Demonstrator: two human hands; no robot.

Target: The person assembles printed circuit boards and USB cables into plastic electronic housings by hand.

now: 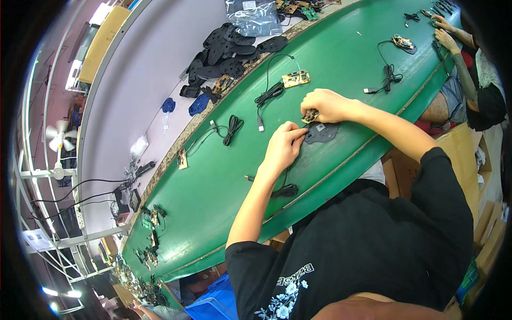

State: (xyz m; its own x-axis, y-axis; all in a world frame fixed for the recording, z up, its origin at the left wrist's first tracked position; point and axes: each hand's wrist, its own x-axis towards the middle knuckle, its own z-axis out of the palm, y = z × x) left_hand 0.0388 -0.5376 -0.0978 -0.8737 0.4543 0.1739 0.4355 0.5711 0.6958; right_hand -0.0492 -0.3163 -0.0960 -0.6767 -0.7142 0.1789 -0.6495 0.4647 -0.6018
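Small circuit board held against a dark plastic shell

The circuit board (309, 117) is a little piece, tan and brown with darker lumps of components, partly hidden by the right hand (328, 105), whose bent fingers grasp it from above. It sits at the upper left edge of a flat base shell (323, 133), dark grey, matte and round-cornered, with a small pale patch near its upper part. The left hand (282, 146) is at the shell's left side, thumb and fingers pinched on a black cable (285, 190); whether they also grip the shell, I cannot tell. The cable's slack lies below in a smooth, bunched coil.

All this is over the tabletop (224, 200), green, smooth and faintly glossy. Farther across it lies a rectangular yellowish board (296, 79) wired to a tied bundle of black cord (269, 94). Beyond the tabletop's speckled border are heaped black plastic shells (221, 50), curved and pierced, near a crinkled clear bag (253, 18) and two blue pieces (198, 105).
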